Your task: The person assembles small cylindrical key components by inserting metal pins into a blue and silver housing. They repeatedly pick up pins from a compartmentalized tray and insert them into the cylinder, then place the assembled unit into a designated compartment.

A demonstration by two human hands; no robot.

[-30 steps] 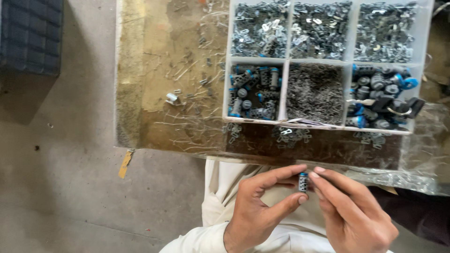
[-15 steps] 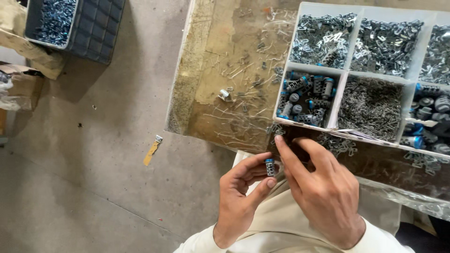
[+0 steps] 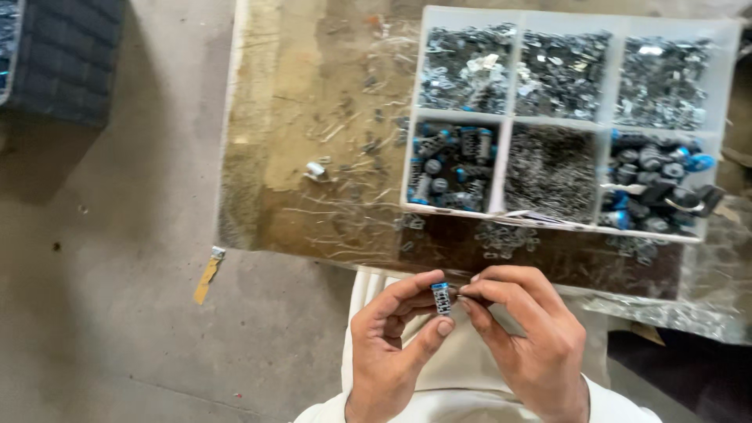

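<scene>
- Concrete floor [image 3: 102,298], grey and stained, filling the left side of the view.
- Worn wooden table [image 3: 313,102], scratched and littered with thin wire offcuts, standing above the lap.
- White compartment tray [image 3: 501,168] on the table's right part, six bins: silvery metal bits in the top three, fine wire pins in the lower middle, dark and blue cylinders in the lower left and lower right.
- Dark crate [image 3: 66,55] on the floor at upper left (contents too cut off to tell).
- Right hand [image 3: 533,345] below the tray, fingertips pinched at the side of the cylinder.
- Left hand [image 3: 392,345] just beside, thumb and forefinger gripping the small cylinder.
- Scrap of yellowish tape [image 3: 207,274] on the floor by the table's edge.
- Small dark cylinder with blue cap [image 3: 442,298], upright between both hands, over the pale cloth of the lap.
- Tiny silver sleeve [image 3: 315,169] loose on the tabletop, left of the tray.
</scene>
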